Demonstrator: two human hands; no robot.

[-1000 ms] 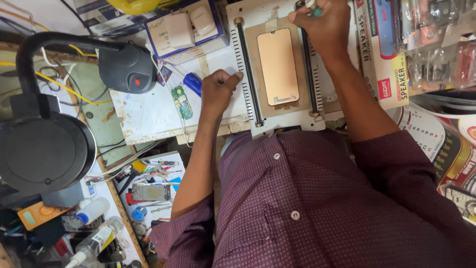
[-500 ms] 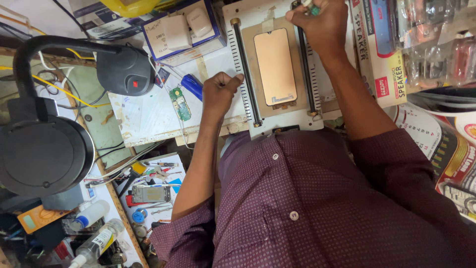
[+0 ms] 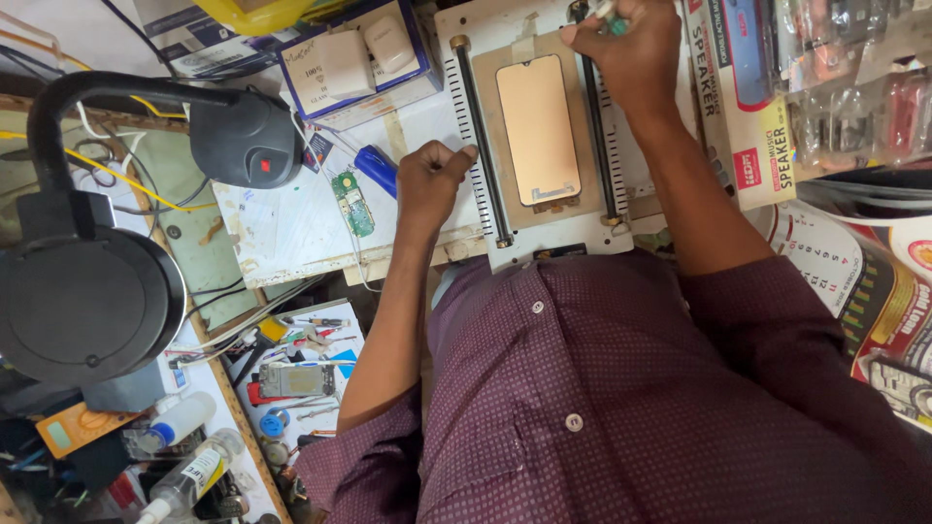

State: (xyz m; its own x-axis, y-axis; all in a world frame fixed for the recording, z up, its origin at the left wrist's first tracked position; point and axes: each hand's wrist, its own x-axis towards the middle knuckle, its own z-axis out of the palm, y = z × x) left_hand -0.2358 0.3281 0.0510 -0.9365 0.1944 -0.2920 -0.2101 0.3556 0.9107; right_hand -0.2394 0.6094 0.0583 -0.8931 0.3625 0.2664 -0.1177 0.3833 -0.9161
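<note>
Resting at nine o'clock of the white separator machine (image 3: pixel 524 238), the left hand (image 3: pixel 432 180) is curled into a loose fist, knuckles against the left black rail (image 3: pixel 481 146); I cannot tell whether it holds anything. At one o'clock of the machine, the right hand (image 3: pixel 631 49) pinches a small green-tipped tool (image 3: pixel 610 17) with its fingers closed narrow around it. Between the rails lies a phone screen (image 3: pixel 537 126), flat on the pad. At nine o'clock of the left hand sit a blue handle (image 3: pixel 377 167) and a green circuit board (image 3: pixel 351 204).

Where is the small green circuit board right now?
In the head view, the green circuit board lies on the white work mat, just beside the blue tool handle and close to the clenched left hand.
</note>
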